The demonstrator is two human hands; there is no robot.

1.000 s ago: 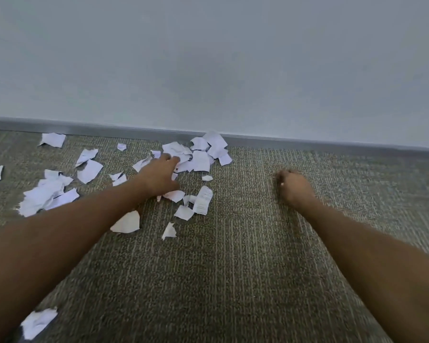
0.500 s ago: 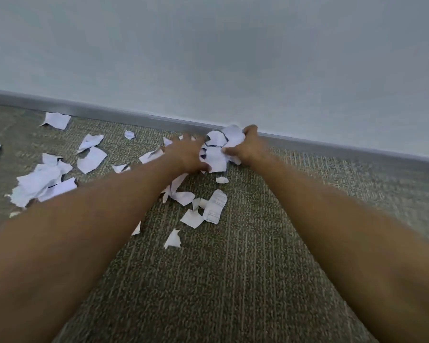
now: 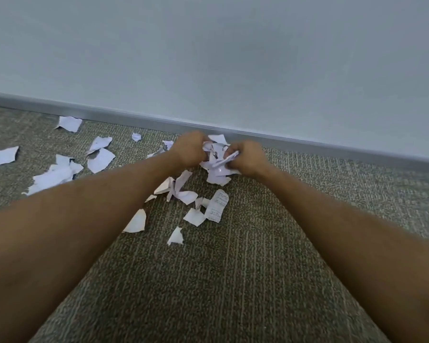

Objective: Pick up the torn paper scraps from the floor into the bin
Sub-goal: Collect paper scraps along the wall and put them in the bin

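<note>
White torn paper scraps lie scattered on a grey-brown carpet. A bunch of scraps point(image 3: 217, 167) near the skirting board is pressed between my two hands. My left hand point(image 3: 190, 149) closes on its left side, my right hand point(image 3: 248, 157) on its right, fingers curled round the paper. More scraps lie below the hands: a printed slip point(image 3: 218, 205), a small piece point(image 3: 176, 236) and a larger one point(image 3: 136, 221). Another cluster point(image 3: 55, 175) sits to the left, partly behind my left forearm. No bin is in view.
A grey skirting board point(image 3: 332, 147) runs along the pale wall right behind the hands. Single scraps lie at the far left point(image 3: 1, 155) and by the wall point(image 3: 70, 123). Bare carpet point(image 3: 221, 293) stretches between my forearms.
Both hands came together on the pile by the wall: the right hand swept in from the right, and the scraps are now bunched up between the closed fingers.
</note>
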